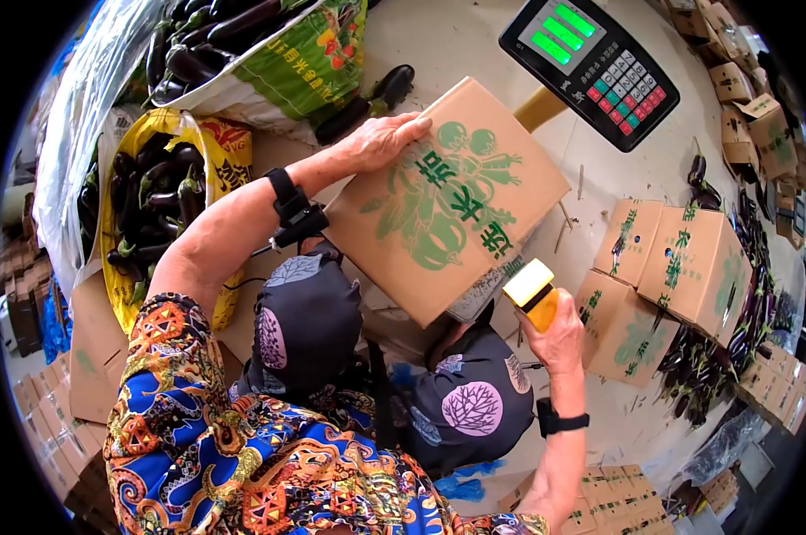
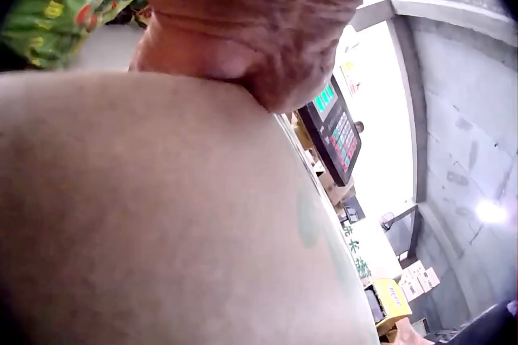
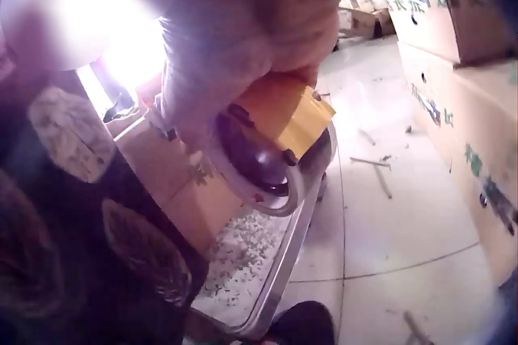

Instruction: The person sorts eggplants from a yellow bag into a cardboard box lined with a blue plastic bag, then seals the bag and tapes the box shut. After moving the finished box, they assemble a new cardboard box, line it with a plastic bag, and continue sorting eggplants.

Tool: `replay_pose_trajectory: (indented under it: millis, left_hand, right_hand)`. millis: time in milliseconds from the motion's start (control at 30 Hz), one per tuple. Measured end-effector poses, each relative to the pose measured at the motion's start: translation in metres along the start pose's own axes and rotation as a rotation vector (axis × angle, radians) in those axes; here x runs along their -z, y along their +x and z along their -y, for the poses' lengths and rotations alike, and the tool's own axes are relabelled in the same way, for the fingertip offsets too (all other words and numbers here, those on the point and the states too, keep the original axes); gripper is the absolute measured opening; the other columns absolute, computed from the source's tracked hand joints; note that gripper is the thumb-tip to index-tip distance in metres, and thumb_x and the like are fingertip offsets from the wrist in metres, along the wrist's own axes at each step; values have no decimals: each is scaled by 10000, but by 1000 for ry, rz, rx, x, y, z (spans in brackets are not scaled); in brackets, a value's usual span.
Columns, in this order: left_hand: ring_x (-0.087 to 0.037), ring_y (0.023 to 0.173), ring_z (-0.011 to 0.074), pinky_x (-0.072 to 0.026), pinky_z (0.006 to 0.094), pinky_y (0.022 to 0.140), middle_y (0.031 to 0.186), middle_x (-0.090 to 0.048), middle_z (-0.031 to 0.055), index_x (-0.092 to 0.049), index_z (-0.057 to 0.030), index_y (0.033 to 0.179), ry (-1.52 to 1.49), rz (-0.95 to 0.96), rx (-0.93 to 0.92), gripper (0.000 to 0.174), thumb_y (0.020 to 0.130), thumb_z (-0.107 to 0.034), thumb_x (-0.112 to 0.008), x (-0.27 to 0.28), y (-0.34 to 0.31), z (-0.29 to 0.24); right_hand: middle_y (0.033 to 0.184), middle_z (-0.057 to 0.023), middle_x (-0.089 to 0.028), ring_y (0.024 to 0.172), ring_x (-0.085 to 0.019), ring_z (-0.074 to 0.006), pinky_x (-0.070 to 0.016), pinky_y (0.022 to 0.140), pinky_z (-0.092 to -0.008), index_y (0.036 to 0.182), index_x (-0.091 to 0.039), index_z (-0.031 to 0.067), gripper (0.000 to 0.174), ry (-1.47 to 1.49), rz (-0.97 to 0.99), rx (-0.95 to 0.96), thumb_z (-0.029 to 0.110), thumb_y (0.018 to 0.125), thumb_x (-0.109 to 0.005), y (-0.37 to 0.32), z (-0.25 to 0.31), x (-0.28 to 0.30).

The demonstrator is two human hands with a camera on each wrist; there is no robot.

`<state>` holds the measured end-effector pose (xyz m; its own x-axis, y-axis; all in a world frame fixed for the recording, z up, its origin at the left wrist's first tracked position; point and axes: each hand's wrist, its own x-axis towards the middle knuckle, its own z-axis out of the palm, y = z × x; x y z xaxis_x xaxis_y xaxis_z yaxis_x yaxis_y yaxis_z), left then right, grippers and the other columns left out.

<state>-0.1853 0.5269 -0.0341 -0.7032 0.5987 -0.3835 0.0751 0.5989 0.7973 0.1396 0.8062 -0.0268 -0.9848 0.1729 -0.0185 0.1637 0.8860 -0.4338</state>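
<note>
A cardboard box (image 1: 452, 201) printed with green vegetables stands tilted between the person's knees, over a speckled metal-rimmed platform (image 3: 271, 276). The left hand (image 1: 382, 143) grips its upper left edge, thumb side on the printed face; the other fingers are mostly hidden behind the edge. In the left wrist view, the box's plain side (image 2: 162, 215) fills the foreground, below the left hand (image 2: 251, 29). The right hand (image 1: 553, 332) holds a yellow tape dispenser (image 1: 538, 308) just off the box's lower right corner. Its tape roll (image 3: 259, 155) shows in the right wrist view.
A scale display (image 1: 590, 71) with green digits stands beyond the box. At left are a yellow sack (image 1: 211, 169) and a green-printed sack (image 1: 314, 67) of eggplants. Packed boxes (image 1: 679, 259) stand at right, beside loose eggplants (image 1: 697, 374). Stem bits lie on the tiled floor.
</note>
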Motion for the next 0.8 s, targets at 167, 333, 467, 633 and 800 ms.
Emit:
replay_pose_trajectory:
  millis: [167, 333, 467, 633, 800]
  left_hand:
    - [-619, 1084, 172, -494, 324, 954, 1219, -649, 95, -508, -78, 1407, -389, 166, 137, 643, 995, -566, -438, 0, 2, 11]
    - [-638, 1014, 138, -527, 312, 903, 1165, -658, 80, -556, -27, 1335, -603, 189, 223, 580, 1006, -499, -478, -8, -10, -9]
    - [-663, 916, 127, -560, 301, 812, 1108, -675, 73, -597, -4, 1262, -685, 246, 308, 562, 989, -489, -516, -38, -3, -14]
    - [-673, 882, 118, -564, 280, 797, 1066, -697, 99, -615, 4, 1223, -992, 330, 370, 645, 950, -575, -537, -73, 3, -10]
    - [-585, 1116, 120, -452, 286, 995, 1282, -609, 73, -546, -34, 1356, -390, 260, 158, 620, 1041, -526, -339, -37, 21, 25]
  right_hand:
    - [939, -230, -619, 884, -613, -456, -525, 746, -492, 1128, -462, 28, 610, 180, 17, -104, 159, 664, -836, 24, -13, -70]
    - [913, -235, -620, 854, -610, -465, -515, 721, -511, 1102, -479, 20, 574, 196, -71, -134, 152, 664, -826, 20, -5, -67]
    - [885, -236, -610, 839, -612, -476, -519, 719, -517, 1094, -480, 13, 561, 81, -70, -190, 180, 683, -822, -9, -2, -19]
    - [902, -221, -597, 872, -616, -460, -515, 740, -502, 1086, -478, 10, 552, 12, -25, -118, 191, 693, -823, 12, 41, 68]
    - [951, -205, -623, 836, -657, -421, -545, 705, -483, 1068, -478, 23, 525, -119, 101, -51, 206, 718, -824, 83, 116, 85]
